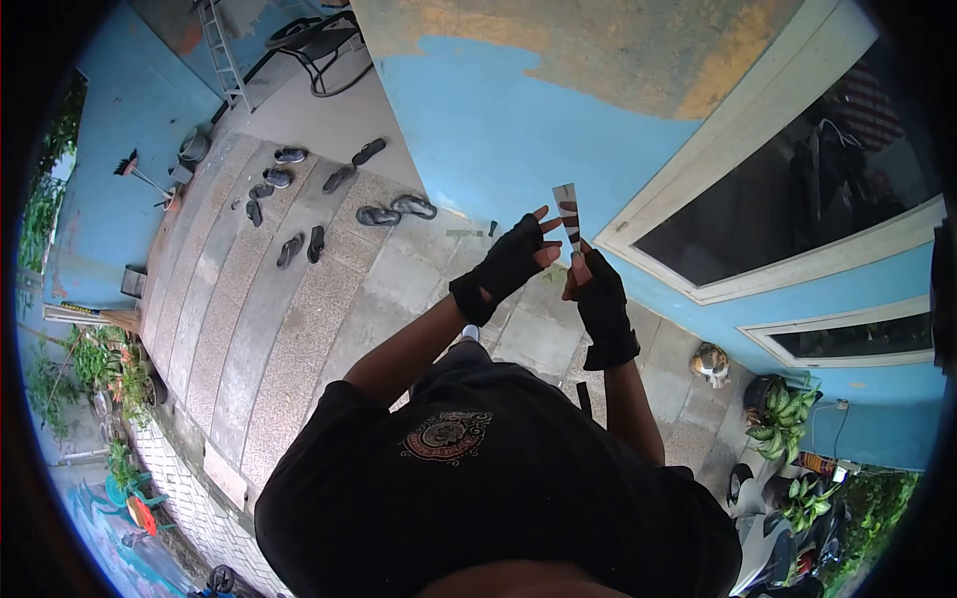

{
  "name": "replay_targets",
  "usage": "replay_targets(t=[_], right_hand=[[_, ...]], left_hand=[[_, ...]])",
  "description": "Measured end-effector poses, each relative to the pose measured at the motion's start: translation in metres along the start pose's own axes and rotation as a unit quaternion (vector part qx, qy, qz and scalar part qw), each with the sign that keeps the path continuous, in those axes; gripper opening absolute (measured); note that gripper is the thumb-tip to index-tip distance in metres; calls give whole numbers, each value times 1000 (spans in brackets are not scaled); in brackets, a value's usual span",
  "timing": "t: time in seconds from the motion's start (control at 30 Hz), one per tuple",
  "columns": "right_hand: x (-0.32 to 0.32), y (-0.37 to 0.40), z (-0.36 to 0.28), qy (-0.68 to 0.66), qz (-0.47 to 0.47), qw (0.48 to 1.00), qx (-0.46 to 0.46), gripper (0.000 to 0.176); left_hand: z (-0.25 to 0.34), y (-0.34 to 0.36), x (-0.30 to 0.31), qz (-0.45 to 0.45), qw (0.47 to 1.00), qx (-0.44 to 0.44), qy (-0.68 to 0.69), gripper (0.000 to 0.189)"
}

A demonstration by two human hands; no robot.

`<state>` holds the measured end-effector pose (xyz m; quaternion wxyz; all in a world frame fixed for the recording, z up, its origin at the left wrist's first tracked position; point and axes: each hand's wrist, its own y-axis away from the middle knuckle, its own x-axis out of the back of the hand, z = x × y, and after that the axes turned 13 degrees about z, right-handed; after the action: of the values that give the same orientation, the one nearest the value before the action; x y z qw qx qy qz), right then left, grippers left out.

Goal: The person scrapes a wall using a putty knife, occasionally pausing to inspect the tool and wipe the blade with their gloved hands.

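Note:
Upright between the thumb and fingers of my right hand (599, 296) is a flat, shiny metal blade (566, 211), gripped by its lower end. My left hand (513, 257) is close on its left side, fingers apart and fingertips near the blade's edge. Black fingerless gloves cover both hands. Just ahead rises a light blue wall (508, 130), its upper part patchy grey and ochre. At the foot of this wall, a thin flat strip (464, 233) and a small black object (492, 228) lie on the floor.
Several sandals and shoes (379, 215) are scattered on the tiled floor to the left. A cat (710, 365) sits at the right by potted plants (783, 414). A white-framed window (698, 284) is on the right; a ladder (225, 55) leans at the back left.

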<state>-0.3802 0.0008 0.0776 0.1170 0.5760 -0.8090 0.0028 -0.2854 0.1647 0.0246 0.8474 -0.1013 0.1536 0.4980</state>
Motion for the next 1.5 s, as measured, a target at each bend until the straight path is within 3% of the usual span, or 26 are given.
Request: replay_targets(t=[0.03, 0.1, 0.17, 0.23, 0.37, 0.4, 0.43, 0.47, 0.5, 0.53, 0.57, 0.63, 0.67, 0.7, 0.77, 0.8, 0.83, 0.93, 0.97, 1.03, 1.1, 1.17, 1.27, 1.33, 1.4, 1.5], right_hand=[[-8, -10, -3, 0, 2, 1000, 4, 48], [-26, -28, -8, 149, 68, 973, 164, 44], [-39, -53, -6, 167, 72, 970, 159, 48], [-61, -74, -14, 176, 167, 925, 292, 54], [-81, -110, -25, 126, 188, 956, 185, 71], [-87, -121, -24, 18, 168, 972, 162, 62], [-89, -130, -25, 19, 171, 972, 159, 62], [-90, -138, -27, -127, 95, 987, 39, 56], [-90, -143, -31, -269, 15, 959, -83, 50], [-91, -149, -35, -335, -7, 936, -110, 39], [-88, -153, -38, -331, -5, 937, -116, 39], [-82, -164, -47, -363, -103, 917, -131, 35], [-81, -171, -53, -375, -123, 913, -103, 33], [-77, -180, -51, -374, -126, 913, -104, 33], [-64, -206, -44, -450, -198, 854, -172, 29], [-62, -214, -54, -451, -185, 851, -195, 21], [-58, -225, -48, -445, -193, 851, -202, 21], [-47, -256, -37, -292, -150, 926, -187, 21], [-41, -263, -44, -286, -162, 925, -193, 21], [-33, -275, -60, -199, -160, 959, -125, 16], [-24, -294, -57, -215, -194, 948, -130, 14], [-17, -307, -63, -132, -202, 964, -110, 11], [-12, -322, -55, -102, -204, 968, -103, 7], [-12, -330, -43, -90, -200, 972, -89, 7], [-13, -338, -29, 99, -130, 986, 44, 11], [-22, -343, -30, 110, -121, 986, 43, 15]], left_hand=[[15, -2, -8, 5, 1000, 16, 20, 75], [15, -28, -1, 27, 992, 80, 94, 66], [23, -54, 15, 32, 996, 63, 45, 55], [18, -82, 35, 47, 989, 29, 134, 38], [46, -118, 57, 84, 990, -16, 117, 36], [47, -127, 61, 88, 986, -10, 140, 36], [48, -138, 67, 86, 986, -5, 140, 36], [48, -149, 75, 65, 990, 4, 124, 40], [53, -156, 77, 46, 993, 15, 109, 43], [55, -163, 72, 54, 989, 16, 137, 42], [60, -167, 70, 58, 988, 20, 142, 42], [71, -178, 69, 53, 983, 147, 96, 44], [66, -189, 75, -9, 981, 163, 108, 48], [56, -199, 70, -5, 981, 162, 109, 48], [37, -222, 50, 31, 958, 99, 266, 51], [36, -230, 50, 34, 960, 99, 259, 52], [32, -237, 47, 44, 959, 96, 264, 52], [23, -260, 36, 97, 945, 99, 296, 53], [18, -267, 30, 110, 943, 94, 301, 53], [9, -283, 22, 138, 922, 107, 346, 56], [9, -298, 17, 147, 936, 70, 313, 58], [7, -304, 11, 156, 945, 43, 283, 59], [-3, -320, 12, 177, 928, 81, 318, 63], [-16, -329, 15, 141, 919, 96, 355, 66], [-21, -334, 16, 151, 914, 98, 363, 65], [-11, -335, 21, 149, 914, 80, 369, 61]])
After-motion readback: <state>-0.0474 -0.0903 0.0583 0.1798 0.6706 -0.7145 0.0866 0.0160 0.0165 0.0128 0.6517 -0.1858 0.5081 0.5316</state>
